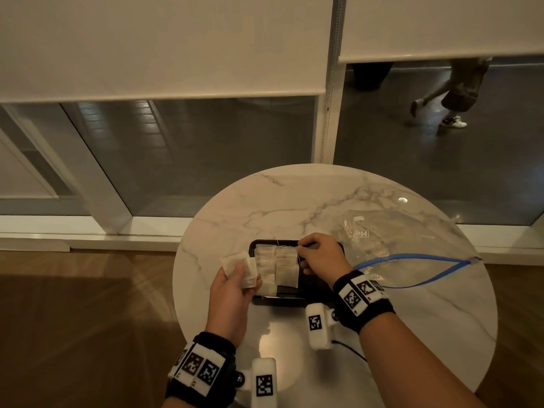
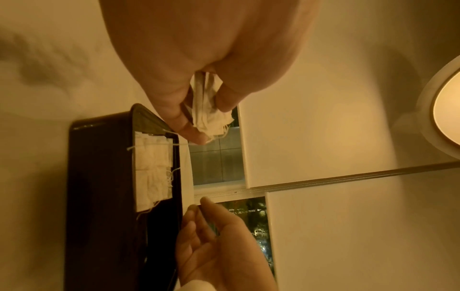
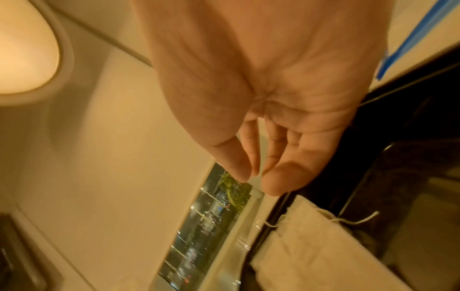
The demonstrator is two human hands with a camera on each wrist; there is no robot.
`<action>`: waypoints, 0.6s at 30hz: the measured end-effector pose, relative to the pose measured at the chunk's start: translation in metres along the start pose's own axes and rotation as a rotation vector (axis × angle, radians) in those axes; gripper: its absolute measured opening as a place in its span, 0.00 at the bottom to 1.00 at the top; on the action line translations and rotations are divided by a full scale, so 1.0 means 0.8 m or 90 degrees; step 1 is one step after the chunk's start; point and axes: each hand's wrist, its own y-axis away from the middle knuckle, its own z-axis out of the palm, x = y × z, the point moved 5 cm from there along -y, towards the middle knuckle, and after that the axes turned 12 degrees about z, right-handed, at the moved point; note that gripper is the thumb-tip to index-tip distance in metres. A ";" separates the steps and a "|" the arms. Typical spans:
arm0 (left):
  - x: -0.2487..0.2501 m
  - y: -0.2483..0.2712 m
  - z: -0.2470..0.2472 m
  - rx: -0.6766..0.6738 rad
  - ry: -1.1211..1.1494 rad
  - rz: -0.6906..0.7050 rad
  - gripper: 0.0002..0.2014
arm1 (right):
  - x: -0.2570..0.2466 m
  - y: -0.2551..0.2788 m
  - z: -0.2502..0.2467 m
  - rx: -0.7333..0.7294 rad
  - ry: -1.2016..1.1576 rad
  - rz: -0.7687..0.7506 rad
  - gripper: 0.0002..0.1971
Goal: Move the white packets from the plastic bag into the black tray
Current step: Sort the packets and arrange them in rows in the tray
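1. Packets: most of them already lie flat in rows in the left part of the tray (image 1: 319,293), and a small bunch (image 1: 240,267) is in the left hand (image 1: 229,298) just off the tray's left edge. Starting big though: the round marble counter (image 1: 294,207) carries everything.
2. The bag (image 1: 391,245), clear with a blue zip strip, lies open on the counter right of the tray, near it. Can't really tell if any packets are left inside, it's too see-through and crumpled.
3. The tray is black, sits near the middle of the counter, and its right part looks bare.
4. Left hand's grip: thumb and fingers pinch the bunch edge-on, which the left wrist view shows well. So that hand is loaded and acting as the supply.
5. Right hand (image 1: 319,256) is over the tray's far right corner. Its grip looks released, fingers loosely bent, fingertips (image 3: 273,183) close to a thin string coming off the laid packets (image 3: 311,246). I can't tell if it's actually pinching that string.
6. My read: this is the placing step, one packet at a time from the left bunch. The next move calls for the right hand to take a packet from the bunch and lay it beside the rows, without snagging strings.
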 end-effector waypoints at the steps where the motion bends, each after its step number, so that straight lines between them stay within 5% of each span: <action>1: 0.001 0.002 0.005 -0.011 0.008 -0.002 0.12 | -0.004 0.013 0.001 -0.028 -0.036 -0.002 0.01; 7: 0.009 0.015 0.030 -0.114 -0.048 0.010 0.12 | -0.011 0.077 0.019 -0.224 -0.011 -0.040 0.09; 18: 0.013 0.026 0.035 -0.095 -0.069 0.048 0.10 | -0.015 0.098 0.010 -0.183 -0.057 -0.124 0.04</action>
